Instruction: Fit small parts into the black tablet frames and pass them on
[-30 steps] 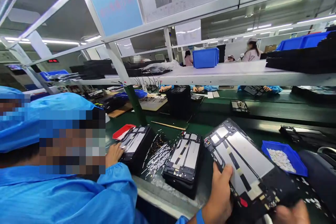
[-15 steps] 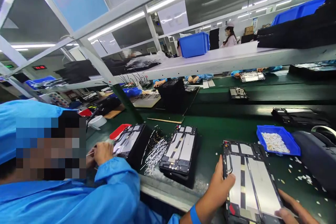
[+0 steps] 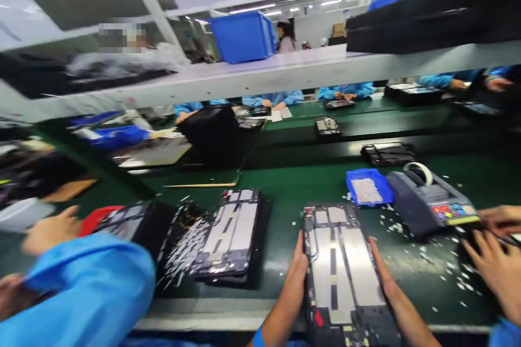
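Near the front edge of the green bench, I hold an opened tablet (image 3: 362, 265) with silver battery panels and black edges. My left hand (image 3: 299, 268) grips its left side, and my right hand (image 3: 385, 276) is against its right side. Both hands have the fingers partly hidden behind the tablet. Left of it lies a stack of similar opened tablets (image 3: 242, 233). Beside that stack is a heap of thin white and dark strips (image 3: 189, 244).
A blue tray (image 3: 386, 191) of small white pieces stands beside a grey tape dispenser (image 3: 431, 200). White scraps litter the bench. Co-workers' hands are at the right (image 3: 494, 263) and left (image 3: 52, 230). Above runs a shelf (image 3: 252, 78) with a blue bin (image 3: 240, 38).
My view has swung to the right, so the things appear further left. The whole tape dispenser and a co-worker's hands at the right now show. Both my hands keep hold of the tablet.
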Demonstrator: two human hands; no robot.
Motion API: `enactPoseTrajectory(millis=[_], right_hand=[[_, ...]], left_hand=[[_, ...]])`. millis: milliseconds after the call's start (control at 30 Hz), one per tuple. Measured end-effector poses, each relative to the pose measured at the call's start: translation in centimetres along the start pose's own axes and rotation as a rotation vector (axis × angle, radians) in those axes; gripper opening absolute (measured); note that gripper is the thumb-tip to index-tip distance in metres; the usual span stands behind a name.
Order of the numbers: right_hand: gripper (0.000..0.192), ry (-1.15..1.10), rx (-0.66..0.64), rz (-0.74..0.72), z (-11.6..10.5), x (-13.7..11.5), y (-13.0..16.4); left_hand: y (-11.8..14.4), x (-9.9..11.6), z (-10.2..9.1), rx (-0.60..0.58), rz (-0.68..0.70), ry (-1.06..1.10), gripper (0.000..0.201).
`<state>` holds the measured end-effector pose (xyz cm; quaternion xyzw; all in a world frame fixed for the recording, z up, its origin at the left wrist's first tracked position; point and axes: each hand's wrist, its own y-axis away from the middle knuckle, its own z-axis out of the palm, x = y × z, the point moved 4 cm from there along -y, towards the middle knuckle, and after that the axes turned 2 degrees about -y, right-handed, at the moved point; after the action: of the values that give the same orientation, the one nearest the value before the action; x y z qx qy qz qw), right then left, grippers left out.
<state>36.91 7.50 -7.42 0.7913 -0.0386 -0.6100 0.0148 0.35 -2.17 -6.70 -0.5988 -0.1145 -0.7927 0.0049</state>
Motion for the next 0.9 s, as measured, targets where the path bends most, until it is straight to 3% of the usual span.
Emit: enactPoseTrajectory(millis=[67,100,167,233,300,333,400,467,533,600,767,900], right_hand=[[0.089,-0.014,0.093,0.004,-2.9,-1.2,0.9],[0.083,-0.037,0.117,-0.003,-2.8,-1.6,1.8],[0.078,-0.166,0.1,-0.058,0.4,-2.1,4.3],[0.084,-0.178,-0.005,-0.063,5.7,-1.8,6.7],[0.082,-0.215,-0.129,-0.071,9.9,-1.7,8.0],[0.08,-0.236,-0.157,-0.089,11.0,-2.0,8.1],[0.076,-0.255,-0.15,-0.154,11.4,-3.4,7.2],[0.072,-0.22,-0.103,-0.244,10.6,-5.9,5.4],[0.066,-0.155,-0.11,-0.332,10.3,-8.7,3.9],[0.058,-0.099,-0.145,-0.41,10.8,-11.4,3.0],[0.035,0.03,-0.245,-0.457,14.3,-15.6,1.4],[0.029,0.101,-0.395,-0.391,18.2,-16.9,-1.4]], left_hand=[[0.0,-1.0,-0.1,0.029,-0.033,0.05,0.091],[0.1,-1.4,-0.2,0.036,-0.049,0.068,0.087],[0.5,-1.5,-0.3,0.033,-0.069,0.052,0.078],[0.4,-0.4,-0.7,0.024,-0.035,-0.065,0.074],[-0.6,2.1,-1.5,0.077,0.077,-0.262,0.07],[-1.4,3.8,-1.8,0.12,0.16,-0.383,0.065],[-3.3,7.6,-1.7,0.175,0.362,-0.695,0.051],[-5.1,10.7,-0.3,0.085,0.533,-1.071,0.04],[-6.4,12.2,1.2,-0.026,0.605,-1.381,0.036],[-6.9,12.6,2.1,-0.056,0.621,-1.559,0.032],[-6.9,11.4,1.6,-0.022,0.683,-1.544,0.015],[-6.9,11.4,0.9,-0.038,0.869,-1.335,0.021]])
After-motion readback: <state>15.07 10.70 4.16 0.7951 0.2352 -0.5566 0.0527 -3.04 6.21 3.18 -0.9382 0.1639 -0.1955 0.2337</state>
